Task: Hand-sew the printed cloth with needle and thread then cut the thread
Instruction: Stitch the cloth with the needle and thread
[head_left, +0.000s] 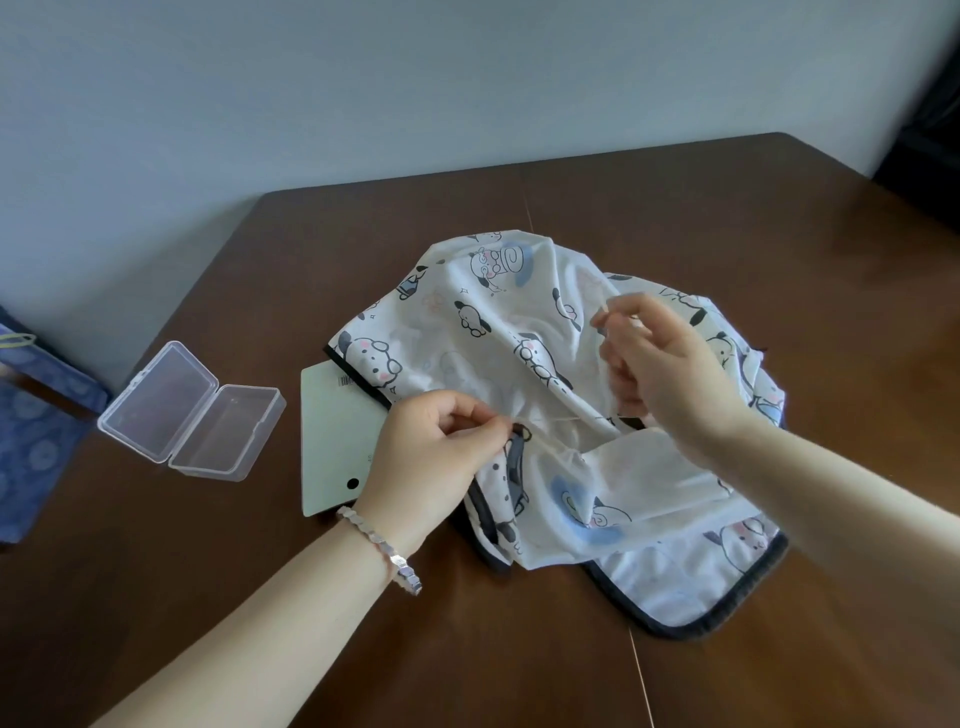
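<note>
White printed cloth (519, 332) lies right of centre on the bench (675, 208). Your left grip (431, 452) pinches a fold; your right grip (670, 374), raised, pinches something fine, probably the needle. Pull gently, fold taut.

bare table (649, 197) beyond cloth (509, 322); left side blocked: open clear box (192, 410) (lid flat), card (332, 441).
</note>
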